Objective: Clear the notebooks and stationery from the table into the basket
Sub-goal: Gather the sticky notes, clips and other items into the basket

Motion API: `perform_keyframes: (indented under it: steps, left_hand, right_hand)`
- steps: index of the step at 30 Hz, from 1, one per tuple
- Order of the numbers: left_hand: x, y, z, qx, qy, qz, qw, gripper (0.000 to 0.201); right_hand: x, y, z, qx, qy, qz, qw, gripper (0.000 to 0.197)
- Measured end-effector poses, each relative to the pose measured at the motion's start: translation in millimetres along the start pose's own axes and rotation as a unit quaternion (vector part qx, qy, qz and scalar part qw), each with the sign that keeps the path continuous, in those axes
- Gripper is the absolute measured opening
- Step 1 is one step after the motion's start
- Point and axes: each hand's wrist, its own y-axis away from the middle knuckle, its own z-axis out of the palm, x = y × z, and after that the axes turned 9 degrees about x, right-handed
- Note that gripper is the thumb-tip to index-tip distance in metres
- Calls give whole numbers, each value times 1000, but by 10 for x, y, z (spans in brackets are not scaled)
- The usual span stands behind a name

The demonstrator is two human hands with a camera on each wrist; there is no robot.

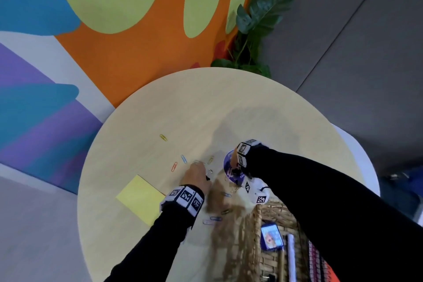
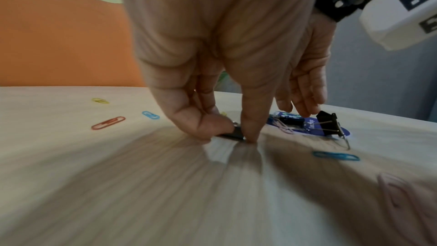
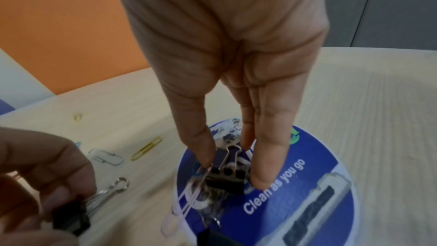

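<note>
On the round table (image 1: 160, 121), my left hand (image 1: 198, 175) pinches a black binder clip (image 2: 232, 135) between thumb and index finger (image 2: 248, 134), low against the tabletop. Its silver handles (image 3: 111, 190) show in the right wrist view. My right hand (image 1: 233, 161) reaches down with straight fingers over a round blue sticker (image 3: 307, 184). Its thumb (image 3: 201, 152) and fingers (image 3: 267, 166) stand on either side of a second black binder clip (image 3: 224, 178). I cannot tell whether they touch it. A third binder clip (image 2: 328, 124) stands on the sticker's near edge.
A wicker basket (image 1: 258, 224) at the table's near right holds a blue item (image 1: 271, 236) and notebooks. A yellow sticky pad (image 1: 139, 198) lies left of my left wrist. Coloured paper clips, yellow (image 1: 163, 137), blue (image 1: 183, 158) and red (image 1: 174, 166), lie scattered, with several more (image 1: 216, 218) beside the basket.
</note>
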Motion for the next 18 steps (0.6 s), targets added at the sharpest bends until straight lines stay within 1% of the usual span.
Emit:
perform_keyframes:
  steps: [1, 2, 4, 5, 7, 9, 12, 14, 16, 17, 18]
  left_hand:
    - [-14, -18, 7, 0, 4, 0, 1000, 35]
    - [-25, -31, 14, 0, 11, 2, 1000, 30]
    - [-42, -44, 18, 1, 26, 4, 1000, 22]
    - [-50, -49, 24, 1, 29, 4, 1000, 21]
    - [-59, -37, 38, 0, 27, 6, 1000, 21]
    - [-66, -24, 59, -5, 23, 10, 1000, 23]
    - [-78, -17, 63, -5, 16, 13, 1000, 29]
    - [-93, -27, 53, -7, 15, 16, 1000, 31]
    - [-111, -32, 29, -6, 23, 15, 1000, 29]
    - [-118, -34, 15, -3, 27, 14, 1000, 26]
    - [-110, -36, -9, -1, 29, 16, 999, 24]
  right_hand:
    - [-16, -21, -40, 12, 0, 28, 1000, 38]
    - [-7, -24, -38, 15, 14, 20, 1000, 39]
    - [-26, -47, -30, -13, 109, -41, 993, 32]
    - [-47, -27, -59, -33, 128, -47, 990, 29]
    - [-78, -41, -62, -37, 136, -67, 988, 30]
    - [-66, -68, -42, -25, 128, -64, 989, 25]
    - [-9, -94, 18, -4, 84, -69, 994, 30]
    - [39, -50, 2, 11, 74, -62, 995, 28]
    - [102, -20, -64, -5, 7, -74, 997, 20]
    - [149, 23, -137, 4, -13, -89, 996, 17]
    - [227, 77, -213, 24, -30, -90, 995, 18]
